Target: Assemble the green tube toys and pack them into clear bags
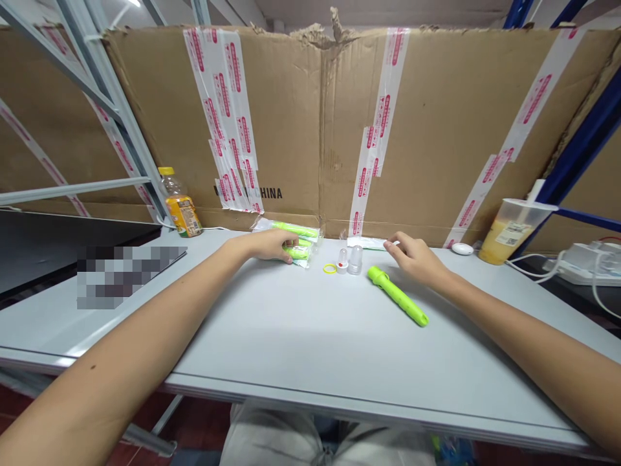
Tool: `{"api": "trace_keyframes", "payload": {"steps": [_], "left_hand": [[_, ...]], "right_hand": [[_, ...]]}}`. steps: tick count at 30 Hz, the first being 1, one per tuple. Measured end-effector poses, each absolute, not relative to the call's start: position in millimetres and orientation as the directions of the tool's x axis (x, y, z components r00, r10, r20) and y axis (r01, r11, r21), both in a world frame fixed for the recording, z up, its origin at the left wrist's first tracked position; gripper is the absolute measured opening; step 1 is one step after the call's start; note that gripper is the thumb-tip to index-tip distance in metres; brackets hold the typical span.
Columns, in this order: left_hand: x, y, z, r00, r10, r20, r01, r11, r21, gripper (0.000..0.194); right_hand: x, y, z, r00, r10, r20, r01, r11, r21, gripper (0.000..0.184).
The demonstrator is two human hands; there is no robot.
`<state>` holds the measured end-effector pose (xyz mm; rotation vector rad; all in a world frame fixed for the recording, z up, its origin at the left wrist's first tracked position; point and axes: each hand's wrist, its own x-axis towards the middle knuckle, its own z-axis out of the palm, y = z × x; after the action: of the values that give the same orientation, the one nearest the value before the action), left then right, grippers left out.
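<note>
My left hand reaches to the back of the table, its fingers and thumb closed around a bagged green tube. Behind it lies another green tube in clear plastic. My right hand has its thumb and fingertips at the end of a flat white-and-clear packet, seemingly pinching it. Nearest to that hand lies a loose bright green tube with a wider collar at one end. Between my hands are a yellow ring, a small clear cap with a red spot, and a larger clear cap.
A tall cardboard wall closes off the back. Far left stands a juice bottle near a blurred flat object. On the right are a white oval object, a drink cup and a power strip with cables.
</note>
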<state>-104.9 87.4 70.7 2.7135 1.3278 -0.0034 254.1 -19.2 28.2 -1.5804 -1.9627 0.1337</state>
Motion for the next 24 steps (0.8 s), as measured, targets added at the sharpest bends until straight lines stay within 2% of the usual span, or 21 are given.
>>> {"api": "trace_keyframes", "payload": {"steps": [4, 9, 13, 15, 18, 24], "left_hand": [[-105, 82, 81, 0.646, 0.763, -0.03, 0.758, -0.637, 0.142, 0.026], [-90, 55, 105, 0.749, 0.661, -0.052, 0.622, -0.674, 0.399, 0.031], [-58, 21, 103, 0.798, 0.588, 0.132, 0.416, -0.697, 0.585, 0.034], [-39, 3, 91, 0.745, 0.612, 0.263, 0.333, -0.685, 0.648, 0.037], [-15, -16, 71, 0.706, 0.605, 0.37, 0.275, -0.715, 0.643, 0.035], [-5, -18, 53, 0.725, 0.559, 0.403, 0.229, -0.747, 0.624, 0.029]], "right_hand": [[258, -18, 27, -0.078, 0.845, 0.529, 0.826, 0.352, -0.44, 0.038], [246, -28, 29, -0.117, 0.8, 0.588, 0.764, 0.451, -0.461, 0.036], [225, -43, 35, -0.225, 0.802, 0.553, 0.606, 0.56, -0.566, 0.031], [215, -49, 37, -0.239, 0.842, 0.483, 0.516, 0.532, -0.671, 0.032], [204, -56, 38, -0.256, 0.867, 0.428, 0.413, 0.499, -0.762, 0.045], [200, -61, 42, -0.196, 0.929, 0.315, 0.342, 0.366, -0.865, 0.041]]}}
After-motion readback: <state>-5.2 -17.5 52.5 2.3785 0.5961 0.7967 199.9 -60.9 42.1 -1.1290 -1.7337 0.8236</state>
